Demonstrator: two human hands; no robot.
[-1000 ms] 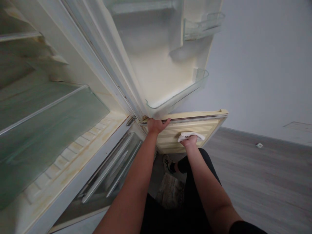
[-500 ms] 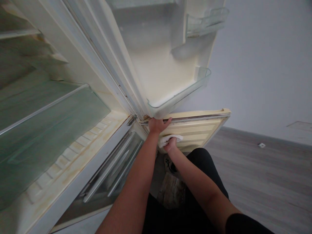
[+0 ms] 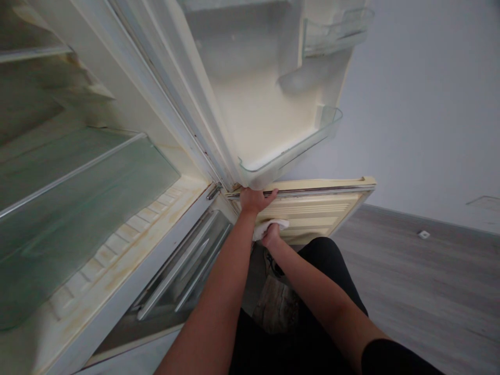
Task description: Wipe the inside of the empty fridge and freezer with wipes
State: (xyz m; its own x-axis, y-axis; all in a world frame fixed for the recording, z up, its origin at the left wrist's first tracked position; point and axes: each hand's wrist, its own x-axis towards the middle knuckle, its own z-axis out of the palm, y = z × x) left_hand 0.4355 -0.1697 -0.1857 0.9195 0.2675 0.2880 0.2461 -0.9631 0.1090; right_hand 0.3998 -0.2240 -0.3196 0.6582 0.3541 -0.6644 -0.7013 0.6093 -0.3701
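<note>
My left hand [image 3: 253,200] grips the top edge of the cream lower freezer door [image 3: 332,211] close to its hinge. Its thumb is stretched along the edge, and the other fingers are mostly hidden behind it. A white cloth [image 3: 281,224] is bunched in my right hand [image 3: 271,234], pressed against the ribbed inner face of the same door, just below my left hand. Dark stains run along the door seal [image 3: 304,192].
Above, the open upper fridge door [image 3: 265,114] carries clear shelves. At left are the fridge's glass shelf [image 3: 128,182] and stained ledge; freezer drawers [image 3: 187,271] sit lower. A wall [image 3: 422,114], wood-look floor [image 3: 422,291] and small white object [image 3: 424,235] lie right.
My right hand and the cloth have shifted slightly left and down over the lower door's inner face. My left hand keeps its hold. The whole view has shifted a little.
</note>
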